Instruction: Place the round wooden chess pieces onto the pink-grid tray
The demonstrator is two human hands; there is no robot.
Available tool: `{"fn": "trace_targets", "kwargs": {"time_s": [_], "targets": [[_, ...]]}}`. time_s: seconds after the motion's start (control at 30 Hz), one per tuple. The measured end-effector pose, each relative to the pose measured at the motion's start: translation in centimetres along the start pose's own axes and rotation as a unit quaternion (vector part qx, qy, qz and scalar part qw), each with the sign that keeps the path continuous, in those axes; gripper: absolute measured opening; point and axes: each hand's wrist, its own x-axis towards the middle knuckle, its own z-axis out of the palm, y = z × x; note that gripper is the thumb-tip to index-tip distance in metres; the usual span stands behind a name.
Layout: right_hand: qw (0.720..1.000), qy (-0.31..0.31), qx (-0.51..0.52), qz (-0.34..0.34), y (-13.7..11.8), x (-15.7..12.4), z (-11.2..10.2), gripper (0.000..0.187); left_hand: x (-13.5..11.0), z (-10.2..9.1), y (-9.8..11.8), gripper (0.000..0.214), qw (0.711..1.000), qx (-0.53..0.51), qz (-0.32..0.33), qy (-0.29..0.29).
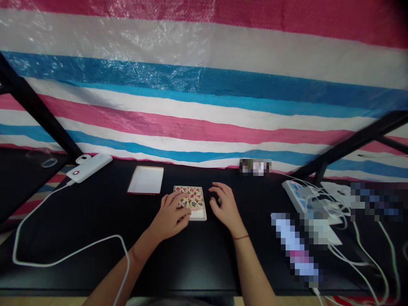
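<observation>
A person's left hand and right hand are being held low over a black counter, seen from above. The left hand is being laid across the near left of a cluster of round wooden Chinese chess discs, its fingers spread over them; whether a disc is being gripped beneath them cannot be told. The right hand is being kept half open and empty just right of the discs, its fingers loosely curled, with a red string tied round the wrist.

The discs are being kept packed together on a small cream tray near the middle of the counter, covering most of it. None is being shown on the shallow, red-edged white tray lying farther left, so all the visible discs remain on the small tray.

Open black surface is being left between the hands and the near counter edge. A white cable is being looped across the left side from a white power bank, while a power strip and its tangled cables are crowding the right.
</observation>
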Motion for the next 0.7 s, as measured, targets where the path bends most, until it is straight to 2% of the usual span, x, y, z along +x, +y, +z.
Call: {"fn": "trace_targets", "kwargs": {"time_s": [0.17,0.27,0.5,0.6,0.7], "targets": [[0.984,-0.14,-0.108,0.009,2.7,-0.5,-2.3,0.042,0.2,0.1,0.4,0.017,1.0,-0.001,0.012,-0.013],[0.975,-0.172,-0.142,-0.003,3.1,-0.7,-2.6,0.043,0.1,0.3,0.3,0.016,1.0,0.003,0.007,-0.011],[0.971,-0.168,-0.165,-0.036,3.2,-0.7,-2.4,0.034,0.0,0.2,0.2,0.022,1.0,-0.003,-0.007,0.001],[0.98,-0.137,-0.141,-0.035,3.1,-0.6,-2.6,0.032,0.0,0.4,0.1,0.024,1.0,-0.008,-0.017,0.008],[0.992,-0.094,-0.071,-0.034,1.5,-1.0,-2.6,0.028,0.0,0.6,-0.1,0.026,1.0,-0.006,-0.02,0.009]]}}
